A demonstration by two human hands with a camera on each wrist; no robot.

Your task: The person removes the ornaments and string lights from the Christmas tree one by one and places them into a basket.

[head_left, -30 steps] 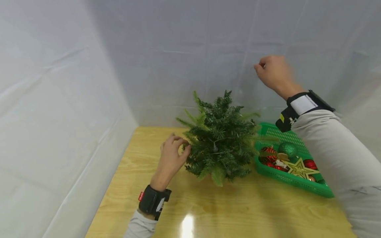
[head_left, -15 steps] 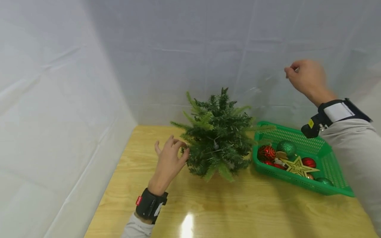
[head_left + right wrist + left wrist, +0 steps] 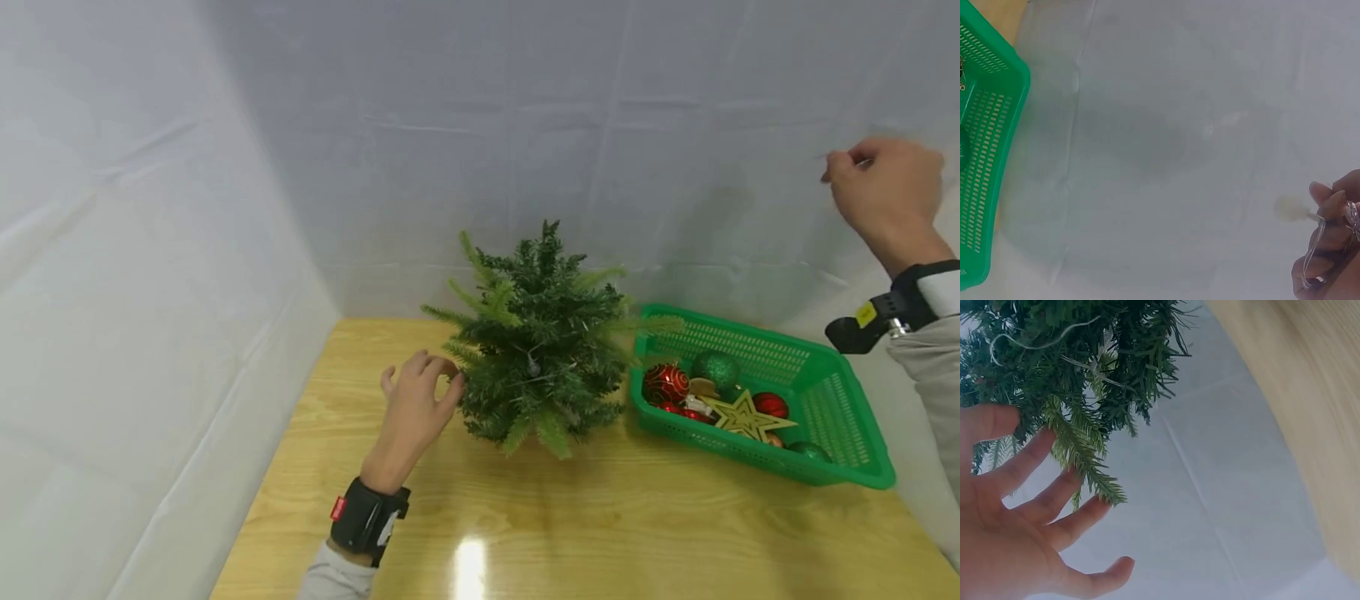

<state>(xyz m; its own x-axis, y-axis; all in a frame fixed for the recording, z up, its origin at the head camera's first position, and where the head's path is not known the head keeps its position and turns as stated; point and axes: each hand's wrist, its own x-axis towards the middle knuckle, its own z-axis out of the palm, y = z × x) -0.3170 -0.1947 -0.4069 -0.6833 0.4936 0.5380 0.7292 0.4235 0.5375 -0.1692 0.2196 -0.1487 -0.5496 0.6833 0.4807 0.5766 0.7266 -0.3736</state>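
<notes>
A small artificial Christmas tree (image 3: 551,333) stands on the wooden table, with clear wire and a little bulb (image 3: 533,365) among its branches. My left hand (image 3: 412,408) is at the tree's left side, thumb and forefinger pinching a twig. In the left wrist view the other fingers spread beneath a light green branch tip (image 3: 1085,453). My right hand (image 3: 888,187) is raised at the far right, away from the tree. Its curled fingers grip a clear-wired string light (image 3: 1315,250); a pale round bulb (image 3: 1291,208) sticks out past the fingertips.
A green plastic basket (image 3: 862,417) stands right of the tree. Inside lie a gold star (image 3: 746,417), red baubles (image 3: 666,383) and green glitter baubles (image 3: 716,369). White sheeting (image 3: 420,167) hangs behind and along the left side of the wooden table (image 3: 562,525).
My right hand has travelled right, from above the tree's right side to beyond the basket, uncovering the basket. My left hand stays at the tree's left side.
</notes>
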